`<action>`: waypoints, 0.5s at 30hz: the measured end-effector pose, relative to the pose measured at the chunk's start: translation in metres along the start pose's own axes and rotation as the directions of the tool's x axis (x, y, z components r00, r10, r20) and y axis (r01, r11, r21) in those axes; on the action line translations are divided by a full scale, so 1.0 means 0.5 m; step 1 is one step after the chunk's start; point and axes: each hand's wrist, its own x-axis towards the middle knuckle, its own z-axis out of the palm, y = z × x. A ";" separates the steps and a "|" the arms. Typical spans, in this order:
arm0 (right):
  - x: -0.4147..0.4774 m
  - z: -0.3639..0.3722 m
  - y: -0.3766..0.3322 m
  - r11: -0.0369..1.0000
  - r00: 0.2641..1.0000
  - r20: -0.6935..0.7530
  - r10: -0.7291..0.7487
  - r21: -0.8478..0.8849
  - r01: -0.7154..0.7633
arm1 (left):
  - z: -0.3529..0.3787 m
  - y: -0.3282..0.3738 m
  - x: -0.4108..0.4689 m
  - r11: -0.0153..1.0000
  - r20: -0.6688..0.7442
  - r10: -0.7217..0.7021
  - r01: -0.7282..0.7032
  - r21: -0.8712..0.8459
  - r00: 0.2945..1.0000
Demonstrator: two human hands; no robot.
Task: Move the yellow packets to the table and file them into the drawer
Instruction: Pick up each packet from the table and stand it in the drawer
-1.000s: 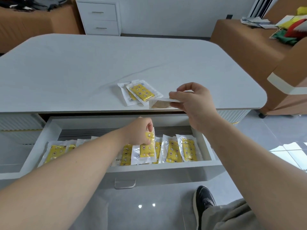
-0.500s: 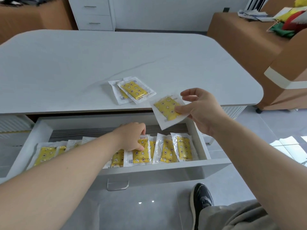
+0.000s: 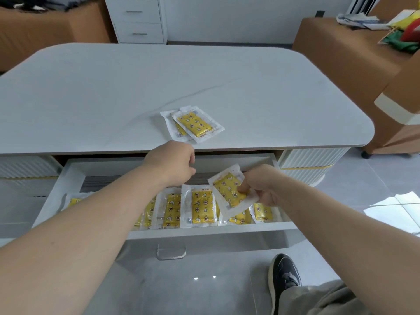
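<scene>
My right hand (image 3: 263,189) pinches a yellow packet (image 3: 229,189) in clear wrap, tilted, just above the right part of the open white drawer (image 3: 204,230). A row of several yellow packets (image 3: 202,206) stands filed along the drawer's front. My left hand (image 3: 172,164) hovers over the drawer's back near the table edge, fingers loosely curled and holding nothing. Two more overlapping yellow packets (image 3: 193,125) lie on the grey table top (image 3: 113,92) just beyond it.
A metal handle (image 3: 171,252) sticks out of the drawer front. My shoe (image 3: 284,276) stands on the tiled floor at lower right. Brown sofas flank the table and a white cabinet (image 3: 136,19) stands behind it.
My right hand has carried its packet down from the table edge into the drawer's right side. My left hand has let go of the filed packets and risen toward the table edge.
</scene>
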 end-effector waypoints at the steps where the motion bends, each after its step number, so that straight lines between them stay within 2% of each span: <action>1: 0.013 0.012 0.007 1.000 1.000 -0.030 0.005 -0.010 -0.006 | -0.003 -0.003 -0.001 0.999 -0.039 -0.012 0.011 -0.036 0.999; 4: -0.010 0.053 0.014 0.993 0.996 -0.087 -0.015 -0.119 0.004 | -0.011 -0.011 -0.004 0.986 -0.158 -0.066 0.041 -0.161 0.985; 6: -0.015 0.068 0.024 0.942 0.988 -0.109 -0.106 -0.328 0.065 | -0.017 -0.015 -0.003 0.975 -0.225 -0.095 0.045 -0.217 0.970; 8: -0.016 0.081 0.032 0.826 0.981 -0.084 -0.173 -0.555 0.098 | -0.024 -0.023 -0.004 0.973 -0.284 -0.109 0.045 -0.225 0.952; 10: -0.018 0.088 0.034 0.715 0.979 -0.072 -0.192 -0.693 0.090 | -0.029 -0.029 -0.004 0.972 -0.323 -0.119 0.044 -0.230 0.939; 15: -0.030 0.090 0.014 0.502 0.969 -0.053 -0.242 -0.861 0.078 | -0.033 -0.038 0.001 0.971 -0.354 -0.134 0.051 -0.234 0.926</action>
